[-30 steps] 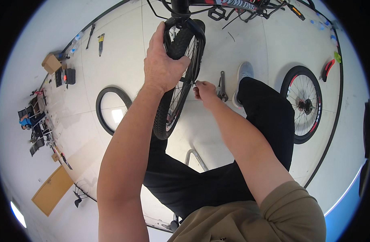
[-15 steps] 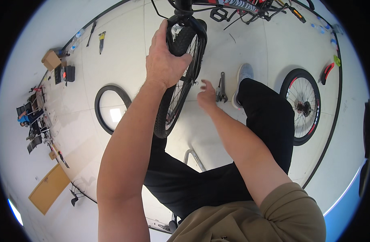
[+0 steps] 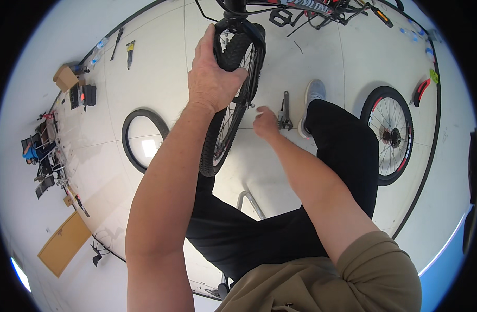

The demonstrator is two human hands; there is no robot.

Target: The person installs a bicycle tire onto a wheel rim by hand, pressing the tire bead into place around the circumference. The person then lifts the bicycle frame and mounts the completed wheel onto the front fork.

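Observation:
A bicycle's front wheel [image 3: 212,151] with a black knobby tyre stands in its black fork [image 3: 259,49] in front of me. Over the upper tyre lies my left hand [image 3: 212,80], closed around it, its fingers on the far left side beside the fork and its thumb on the right. My right hand [image 3: 266,124] is just right of the wheel's hub, near the axle end [image 3: 251,105], apart from it. Its fingers are curled in; whatever they may hold is hidden. On the floor beyond that hand lie an adjustable wrench [image 3: 285,112] and another tool partly behind it.
A loose tyre [image 3: 126,132] lies to the left, and a rear wheel with sprockets [image 3: 389,138] to the right. The bicycle frame [image 3: 311,6] is at the top. A yellow-handled tool [image 3: 130,54], a cardboard box [image 3: 66,78] and a red-black curved piece [image 3: 421,93] lie farther out.
My right hand has drawn slightly down, and its fingers are more curled. My left hand keeps its place on the wheel.

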